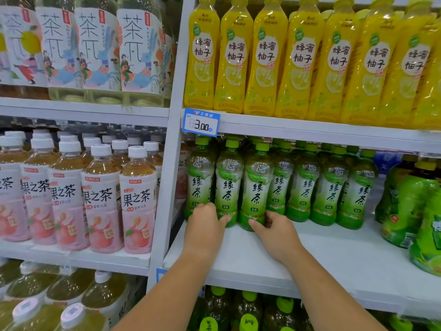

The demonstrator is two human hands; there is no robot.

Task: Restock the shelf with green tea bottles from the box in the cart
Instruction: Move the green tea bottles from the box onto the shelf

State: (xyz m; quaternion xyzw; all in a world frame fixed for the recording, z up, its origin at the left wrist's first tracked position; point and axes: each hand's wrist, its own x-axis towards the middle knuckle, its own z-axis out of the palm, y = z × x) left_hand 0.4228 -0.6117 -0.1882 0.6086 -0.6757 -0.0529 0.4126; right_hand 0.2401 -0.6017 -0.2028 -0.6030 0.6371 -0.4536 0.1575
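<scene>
Several green tea bottles with green caps stand in a row on the white middle shelf (310, 254). My left hand (206, 223) grips the base of the second bottle from the left (228, 177), thumb curled round its front. My right hand (276, 226) grips the base of the third bottle (256, 182), thumb across the lower label. Both bottles stand upright on the shelf, at the front of the row. The box and the cart are out of view.
Yellow honey-pomelo bottles (298, 58) fill the shelf above, with a blue price tag (201, 122) on its edge. Larger green bottles (410, 206) stand at the right. Peach tea bottles (102, 194) fill the left bay behind a white upright post (170, 163). More green-capped bottles (248, 314) stand below.
</scene>
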